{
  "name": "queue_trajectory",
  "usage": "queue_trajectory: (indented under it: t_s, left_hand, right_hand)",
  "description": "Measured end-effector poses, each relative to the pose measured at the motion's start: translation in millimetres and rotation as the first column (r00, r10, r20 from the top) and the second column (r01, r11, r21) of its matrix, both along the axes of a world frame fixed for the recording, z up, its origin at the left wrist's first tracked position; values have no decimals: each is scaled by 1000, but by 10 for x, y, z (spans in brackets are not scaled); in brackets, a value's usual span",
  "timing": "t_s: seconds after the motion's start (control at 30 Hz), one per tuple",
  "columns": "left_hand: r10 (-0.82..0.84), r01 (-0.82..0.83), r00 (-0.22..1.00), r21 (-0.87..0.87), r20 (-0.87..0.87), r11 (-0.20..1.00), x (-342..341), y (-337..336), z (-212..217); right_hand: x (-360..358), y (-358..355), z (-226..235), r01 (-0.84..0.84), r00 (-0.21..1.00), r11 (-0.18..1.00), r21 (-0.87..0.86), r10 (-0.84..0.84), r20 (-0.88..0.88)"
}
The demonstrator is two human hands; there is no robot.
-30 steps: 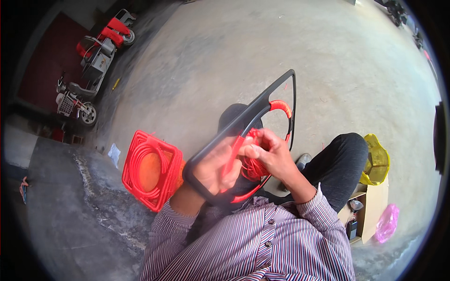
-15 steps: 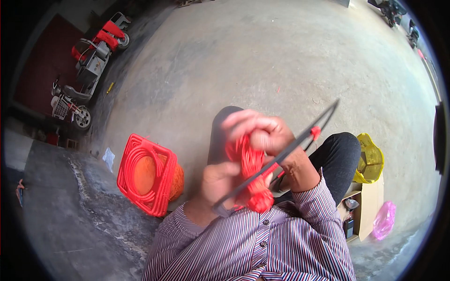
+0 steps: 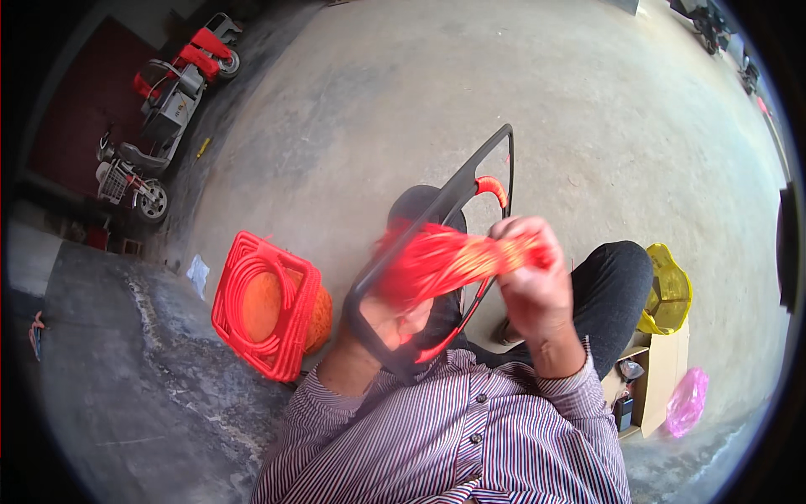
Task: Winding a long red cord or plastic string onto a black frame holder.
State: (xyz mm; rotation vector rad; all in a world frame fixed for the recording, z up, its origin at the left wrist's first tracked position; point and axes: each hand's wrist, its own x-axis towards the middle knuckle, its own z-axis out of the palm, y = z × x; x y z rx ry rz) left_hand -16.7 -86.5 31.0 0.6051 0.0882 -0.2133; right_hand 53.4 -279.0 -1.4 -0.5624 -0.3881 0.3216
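A dark, rounded rectangular frame (image 3: 473,166) stands tilted in front of me, with red-orange strip wound round parts of its sides. Through it reaches a thick bundle of red strands (image 3: 445,265), blurred at its left end. My right hand (image 3: 537,273) is closed round the bundle's narrow right end. At the frame's lower left corner, my left hand (image 3: 395,321) has its fingers curled below the bundle and against the frame; the frame and strands hide part of it. Both hands are held above my lap.
Left of me, red basket-like frames with coiled red strip (image 3: 260,307) lean on a round orange thing (image 3: 321,323). At my right are a yellow container (image 3: 670,290), an open cardboard box (image 3: 667,378) and a pink plastic bag (image 3: 688,401). Parked vehicles (image 3: 168,118) stand far left.
The frame has swung more upright, its far end moving left. My right hand has moved down and right, drawing the bundle out sideways. My left hand stays low at the left.
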Motion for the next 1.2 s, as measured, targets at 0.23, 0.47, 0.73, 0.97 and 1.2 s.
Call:
queue_trajectory:
  t_s: [0.23,0.47,0.73,0.97,1.2]
  left_hand:
    - [40,-55,995,169,89,984,-118,129,1]
    - [13,-21,999,251,33,968,-119,62,116]
    - [80,-86,996,273,34,958,-137,133,112]
    - [105,-111,994,249,37,962,-179,261,23]
    - [172,-181,983,179,64,967,-207,373,-3]
  right_hand:
    - [282,-239,134,219,962,973,-76,-228,-150]
    - [-85,96,-340,-67,994,798,-599,105,28]
    - [57,-73,-267,-158,959,986,-54,141,-244]
    - [449,-405,-194,137,952,916,376,-17,-307]
    - [83,-469,-620,20,965,873,-488,-144,-218]
